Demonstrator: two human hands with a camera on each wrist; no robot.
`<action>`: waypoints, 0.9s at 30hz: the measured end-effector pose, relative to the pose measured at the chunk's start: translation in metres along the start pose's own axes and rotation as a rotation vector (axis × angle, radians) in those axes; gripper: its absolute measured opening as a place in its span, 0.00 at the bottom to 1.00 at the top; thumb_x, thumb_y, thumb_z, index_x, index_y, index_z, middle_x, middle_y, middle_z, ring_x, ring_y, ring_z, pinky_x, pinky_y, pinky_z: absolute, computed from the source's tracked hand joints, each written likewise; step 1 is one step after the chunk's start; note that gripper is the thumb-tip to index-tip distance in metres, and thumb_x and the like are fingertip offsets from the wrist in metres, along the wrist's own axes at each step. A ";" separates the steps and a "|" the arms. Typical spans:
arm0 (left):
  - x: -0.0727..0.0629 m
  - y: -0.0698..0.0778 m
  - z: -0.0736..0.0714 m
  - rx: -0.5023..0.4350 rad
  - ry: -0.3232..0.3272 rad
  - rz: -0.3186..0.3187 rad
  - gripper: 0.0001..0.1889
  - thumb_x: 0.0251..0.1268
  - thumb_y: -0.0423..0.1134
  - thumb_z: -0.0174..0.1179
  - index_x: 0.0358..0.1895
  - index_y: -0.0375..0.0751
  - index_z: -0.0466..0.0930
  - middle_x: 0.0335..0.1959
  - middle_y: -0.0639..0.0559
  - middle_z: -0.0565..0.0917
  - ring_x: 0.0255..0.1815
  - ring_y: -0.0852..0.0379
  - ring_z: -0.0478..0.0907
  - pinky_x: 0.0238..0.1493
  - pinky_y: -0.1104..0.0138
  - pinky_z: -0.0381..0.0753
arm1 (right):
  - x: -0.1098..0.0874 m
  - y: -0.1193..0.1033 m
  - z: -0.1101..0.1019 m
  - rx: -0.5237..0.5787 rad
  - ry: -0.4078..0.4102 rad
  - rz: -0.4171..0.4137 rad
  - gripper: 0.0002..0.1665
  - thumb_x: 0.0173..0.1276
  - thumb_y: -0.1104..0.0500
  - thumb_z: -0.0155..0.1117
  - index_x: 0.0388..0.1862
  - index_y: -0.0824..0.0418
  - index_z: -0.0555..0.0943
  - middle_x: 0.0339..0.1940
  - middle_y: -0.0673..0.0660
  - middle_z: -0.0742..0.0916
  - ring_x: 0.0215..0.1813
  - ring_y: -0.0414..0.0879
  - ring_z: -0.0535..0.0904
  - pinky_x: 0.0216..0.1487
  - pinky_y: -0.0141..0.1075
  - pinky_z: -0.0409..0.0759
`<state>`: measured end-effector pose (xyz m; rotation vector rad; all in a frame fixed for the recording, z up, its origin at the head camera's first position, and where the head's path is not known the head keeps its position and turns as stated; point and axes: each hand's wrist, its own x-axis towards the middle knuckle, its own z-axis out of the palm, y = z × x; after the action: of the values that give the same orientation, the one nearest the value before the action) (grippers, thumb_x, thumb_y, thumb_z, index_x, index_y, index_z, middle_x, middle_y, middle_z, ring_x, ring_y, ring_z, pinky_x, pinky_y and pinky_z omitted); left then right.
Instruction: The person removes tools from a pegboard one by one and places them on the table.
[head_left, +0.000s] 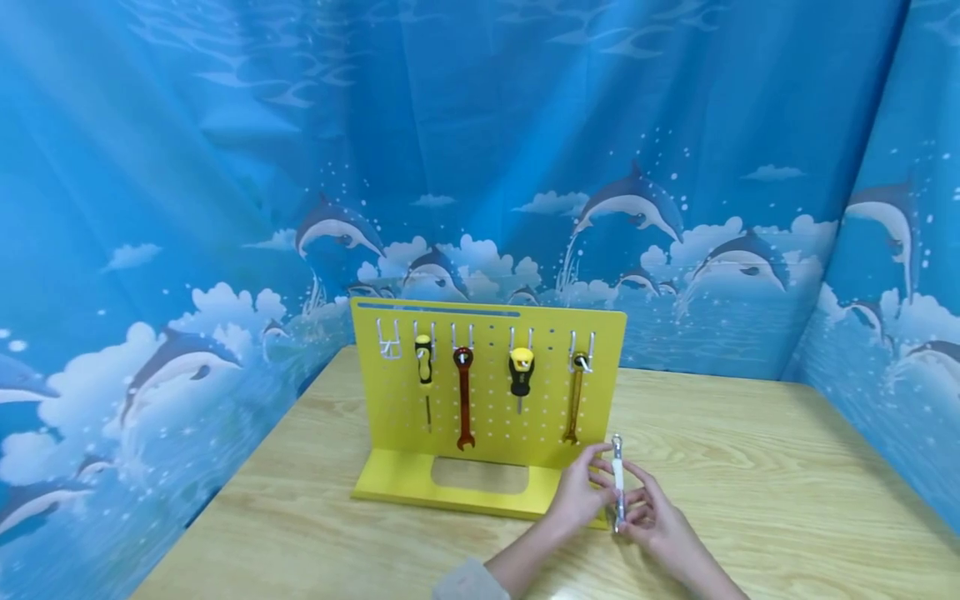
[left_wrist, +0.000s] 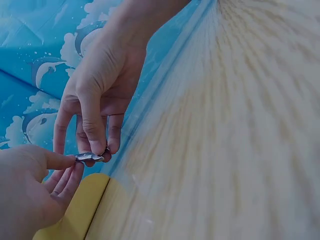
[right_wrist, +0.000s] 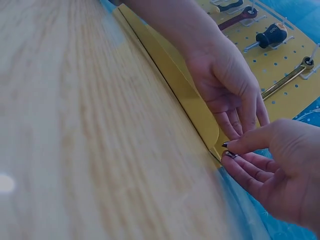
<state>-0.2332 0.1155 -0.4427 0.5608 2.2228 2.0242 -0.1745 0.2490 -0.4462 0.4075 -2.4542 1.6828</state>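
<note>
When we take the head view as a clock face, we find a pale wood-grain table (head_left: 300, 517) across the lower half and a blue curtain (head_left: 450, 167), printed with dolphins and clouds, running from 9 o'clock through 12 to 3. We locate a yellow pegboard (head_left: 551, 400) standing on the table toward 6 o'clock.

From the pegboard's center, we read the silver wrench (head_left: 618, 483) at 4 o'clock, its length aligned from 12 to 6. At 9 o'clock from the wrench, we see the left hand (head_left: 581, 492) pinching it between thumb and fingers; between 4 and 5 o'clock, we see the right hand (head_left: 656, 525) pinching it likewise.

Only the head view gives us the wrench's full length and a pale sleeve (head_left: 472, 582). In the left wrist view, we see a short bright section of it between both thumbs. In the right wrist view, we see its dark tip at the right thumb, plus a stubby screwdriver (head_left: 521, 382) and a gold wrench (head_left: 576, 404) around 2 o'clock, both outside the left wrist view.
</note>
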 end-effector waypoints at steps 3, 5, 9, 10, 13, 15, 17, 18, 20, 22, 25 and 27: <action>0.001 -0.004 0.001 0.014 -0.007 -0.006 0.35 0.43 0.15 0.61 0.58 0.44 0.71 0.36 0.60 0.76 0.31 0.65 0.75 0.28 0.75 0.78 | -0.001 0.003 0.000 -0.014 -0.016 0.015 0.49 0.48 0.79 0.62 0.68 0.71 0.50 0.39 0.67 0.76 0.34 0.45 0.78 0.38 0.33 0.80; 0.001 -0.007 0.001 0.018 -0.014 -0.004 0.35 0.43 0.15 0.61 0.58 0.44 0.70 0.36 0.60 0.76 0.31 0.65 0.75 0.28 0.75 0.78 | -0.001 0.005 0.000 -0.017 -0.023 0.010 0.49 0.48 0.78 0.62 0.68 0.71 0.50 0.39 0.67 0.76 0.34 0.44 0.78 0.38 0.33 0.80; 0.001 -0.009 0.001 0.024 -0.026 -0.010 0.35 0.42 0.15 0.61 0.58 0.44 0.70 0.36 0.60 0.75 0.31 0.64 0.75 0.27 0.75 0.78 | -0.001 0.008 -0.001 -0.024 -0.028 -0.020 0.48 0.48 0.77 0.64 0.67 0.73 0.51 0.38 0.66 0.77 0.33 0.44 0.78 0.36 0.32 0.80; 0.001 -0.009 0.001 0.030 -0.028 -0.009 0.35 0.42 0.15 0.61 0.58 0.43 0.70 0.36 0.59 0.75 0.30 0.64 0.75 0.27 0.75 0.78 | -0.001 0.009 -0.001 -0.024 -0.027 -0.028 0.48 0.48 0.76 0.64 0.66 0.74 0.51 0.38 0.66 0.77 0.33 0.44 0.78 0.36 0.32 0.80; 0.000 -0.009 0.001 0.042 -0.033 -0.017 0.35 0.42 0.15 0.62 0.58 0.42 0.70 0.36 0.59 0.75 0.30 0.64 0.75 0.26 0.75 0.78 | -0.002 0.010 0.000 -0.038 -0.022 -0.039 0.47 0.48 0.76 0.65 0.65 0.75 0.53 0.38 0.65 0.77 0.33 0.43 0.77 0.35 0.32 0.80; -0.001 -0.010 0.000 0.054 -0.037 -0.019 0.34 0.42 0.15 0.62 0.58 0.41 0.70 0.36 0.59 0.75 0.30 0.64 0.75 0.26 0.75 0.78 | -0.002 0.011 0.001 -0.043 -0.022 -0.043 0.47 0.47 0.76 0.65 0.65 0.76 0.53 0.37 0.64 0.77 0.33 0.42 0.77 0.35 0.32 0.80; -0.001 -0.011 0.000 0.064 -0.039 -0.024 0.34 0.42 0.15 0.62 0.57 0.40 0.70 0.36 0.60 0.75 0.30 0.65 0.75 0.26 0.75 0.77 | -0.003 0.011 0.001 -0.047 -0.024 -0.051 0.46 0.47 0.76 0.65 0.64 0.76 0.54 0.37 0.64 0.77 0.33 0.41 0.77 0.35 0.31 0.80; 0.000 -0.011 0.000 0.070 -0.041 -0.021 0.34 0.42 0.15 0.62 0.57 0.40 0.70 0.35 0.60 0.75 0.30 0.65 0.75 0.26 0.75 0.77 | -0.003 0.012 0.001 -0.048 -0.025 -0.055 0.46 0.47 0.76 0.65 0.64 0.77 0.54 0.37 0.63 0.77 0.33 0.41 0.77 0.35 0.31 0.80; 0.000 -0.012 -0.001 0.082 -0.047 -0.016 0.34 0.41 0.14 0.62 0.57 0.39 0.70 0.35 0.60 0.75 0.29 0.65 0.75 0.25 0.76 0.77 | -0.003 0.012 0.002 -0.050 -0.022 -0.062 0.46 0.46 0.76 0.66 0.64 0.77 0.54 0.36 0.63 0.77 0.33 0.41 0.76 0.34 0.31 0.80; 0.000 -0.013 -0.001 0.088 -0.051 -0.011 0.33 0.41 0.14 0.62 0.57 0.38 0.71 0.35 0.60 0.75 0.29 0.65 0.76 0.25 0.75 0.77 | -0.003 0.013 0.002 -0.053 -0.016 -0.064 0.46 0.46 0.76 0.66 0.64 0.78 0.55 0.36 0.62 0.77 0.32 0.40 0.76 0.34 0.30 0.79; 0.000 -0.014 -0.001 0.088 -0.057 -0.013 0.33 0.41 0.14 0.62 0.57 0.38 0.71 0.35 0.60 0.76 0.29 0.65 0.76 0.25 0.75 0.78 | -0.003 0.013 0.003 -0.061 -0.003 -0.050 0.46 0.45 0.76 0.67 0.64 0.79 0.56 0.36 0.62 0.77 0.32 0.40 0.76 0.33 0.30 0.79; 0.001 -0.014 -0.001 0.087 -0.059 -0.021 0.33 0.41 0.14 0.62 0.56 0.38 0.71 0.35 0.59 0.76 0.29 0.65 0.76 0.26 0.75 0.78 | -0.003 0.014 0.003 -0.068 -0.002 -0.035 0.46 0.45 0.75 0.67 0.63 0.79 0.56 0.37 0.62 0.77 0.33 0.40 0.75 0.34 0.29 0.79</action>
<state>-0.2370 0.1143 -0.4566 0.5948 2.2814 1.8833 -0.1759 0.2514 -0.4600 0.4409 -2.4822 1.5814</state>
